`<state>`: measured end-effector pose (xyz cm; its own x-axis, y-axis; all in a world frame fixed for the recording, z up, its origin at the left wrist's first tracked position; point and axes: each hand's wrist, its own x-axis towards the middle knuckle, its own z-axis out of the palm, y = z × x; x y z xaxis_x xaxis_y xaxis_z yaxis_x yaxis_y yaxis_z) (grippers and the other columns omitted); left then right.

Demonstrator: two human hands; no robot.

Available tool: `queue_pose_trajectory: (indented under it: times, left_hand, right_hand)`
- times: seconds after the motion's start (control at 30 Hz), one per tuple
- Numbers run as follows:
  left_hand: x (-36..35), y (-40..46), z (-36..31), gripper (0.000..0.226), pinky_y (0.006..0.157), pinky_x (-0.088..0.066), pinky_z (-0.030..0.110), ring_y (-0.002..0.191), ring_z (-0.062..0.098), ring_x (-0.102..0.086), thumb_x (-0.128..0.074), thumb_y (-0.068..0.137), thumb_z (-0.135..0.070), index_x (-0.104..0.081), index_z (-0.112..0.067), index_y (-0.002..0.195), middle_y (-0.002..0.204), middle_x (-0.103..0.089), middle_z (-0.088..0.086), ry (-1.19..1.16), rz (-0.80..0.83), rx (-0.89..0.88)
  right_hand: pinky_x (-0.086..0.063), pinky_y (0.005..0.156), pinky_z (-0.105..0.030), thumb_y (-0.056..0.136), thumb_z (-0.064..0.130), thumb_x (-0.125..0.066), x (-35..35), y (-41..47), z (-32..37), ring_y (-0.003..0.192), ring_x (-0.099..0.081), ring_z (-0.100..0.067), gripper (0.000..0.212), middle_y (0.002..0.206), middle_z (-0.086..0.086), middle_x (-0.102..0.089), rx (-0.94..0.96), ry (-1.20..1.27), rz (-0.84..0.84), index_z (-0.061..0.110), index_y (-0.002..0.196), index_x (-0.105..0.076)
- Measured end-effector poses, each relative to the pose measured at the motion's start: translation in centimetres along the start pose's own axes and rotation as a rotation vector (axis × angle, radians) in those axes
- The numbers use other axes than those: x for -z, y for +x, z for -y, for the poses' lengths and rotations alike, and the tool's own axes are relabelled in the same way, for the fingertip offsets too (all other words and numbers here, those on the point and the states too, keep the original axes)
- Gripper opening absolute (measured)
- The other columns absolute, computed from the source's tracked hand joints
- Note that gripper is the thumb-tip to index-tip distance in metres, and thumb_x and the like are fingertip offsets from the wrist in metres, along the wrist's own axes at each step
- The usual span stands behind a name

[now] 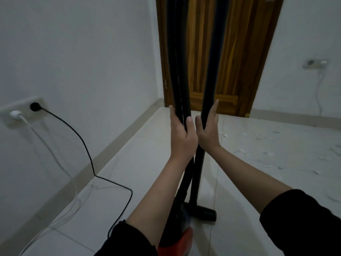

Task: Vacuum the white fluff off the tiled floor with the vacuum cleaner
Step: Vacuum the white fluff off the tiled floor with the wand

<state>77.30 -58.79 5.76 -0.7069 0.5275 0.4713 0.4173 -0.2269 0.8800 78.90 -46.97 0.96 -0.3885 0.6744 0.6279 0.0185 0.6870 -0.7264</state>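
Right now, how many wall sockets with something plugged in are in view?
2. One socket is low on the left wall, holding a black plug and a white plug; the other socket is on the right wall beside the door. Others may be out of view.

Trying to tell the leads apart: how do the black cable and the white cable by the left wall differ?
The black cable leaves a round black plug in the socket; the white cable leaves a white plug left of it. The black cable loops out over the floor toward the vacuum; the white cable hangs nearer the wall and runs toward the bottom edge. Both share that socket.
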Motion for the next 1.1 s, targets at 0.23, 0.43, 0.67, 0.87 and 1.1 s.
queue_pose_trajectory:
  times: [0.23,0.43,0.67,0.87,1.1]
  left_hand:
    - [1.5,7.0,-13.9,0.08,0.119,-0.026,0.034,0.147,0.007,-0.016,-0.055,0.096,-0.021,0.001,-0.029,0.151,0.155,-0.012,-0.017,0.076,-0.153,-0.002]
    - [3.3,13.5,-25.5,0.072,0.086,-0.03,-0.008,0.112,-0.03,-0.032,-0.057,0.094,-0.011,-0.016,-0.02,0.153,0.124,-0.036,-0.028,0.347,-0.023,-0.125]
    - [5.1,17.5,-35.5,0.053,0.082,-0.041,0.014,0.103,0.011,-0.054,-0.056,0.094,-0.024,-0.04,-0.033,0.144,0.117,-0.052,0.001,0.585,0.294,0.09]
    - [7.4,14.7,-38.1,0.055,0.098,-0.047,0.033,0.118,0.016,-0.057,-0.065,0.086,-0.035,-0.048,-0.028,0.138,0.131,-0.06,-0.003,0.654,0.528,0.278]
    - [9.6,9.2,-39.9,0.053,0.094,-0.052,0.038,0.104,0.015,-0.064,-0.065,0.078,-0.056,-0.058,-0.035,0.127,0.116,-0.067,-0.006,0.651,0.722,0.51]
  right_hand:
    - [-0.006,0.117,-0.029,0.103,0.048,-0.028,4.2,10.5,12.9,0.145,-0.003,-0.005,0.075,0.166,-0.005,0.003,-0.201,0.119,0.007,0.015,0.157,0.012]
    - [-0.009,0.119,-0.036,0.107,0.039,-0.022,9.0,18.3,21.0,0.151,-0.006,-0.016,0.062,0.167,0.0,-0.002,-0.359,0.265,0.102,0.027,0.157,0.014]
    - [-0.02,0.122,-0.036,0.084,0.077,-0.017,13.0,18.4,29.4,0.149,-0.023,-0.017,0.09,0.164,-0.002,-0.022,-0.646,0.466,0.268,0.027,0.159,-0.007]
    - [-0.025,0.109,-0.025,0.095,0.057,-0.006,15.9,14.1,34.1,0.145,-0.031,-0.019,0.073,0.158,0.0,-0.033,-0.851,0.521,0.328,0.025,0.157,-0.024]
    - [-0.033,0.114,-0.051,0.091,0.076,-0.024,15.7,7.2,32.6,0.133,-0.05,-0.024,0.079,0.142,-0.008,-0.056,-1.319,0.7,0.418,0.021,0.137,-0.058]
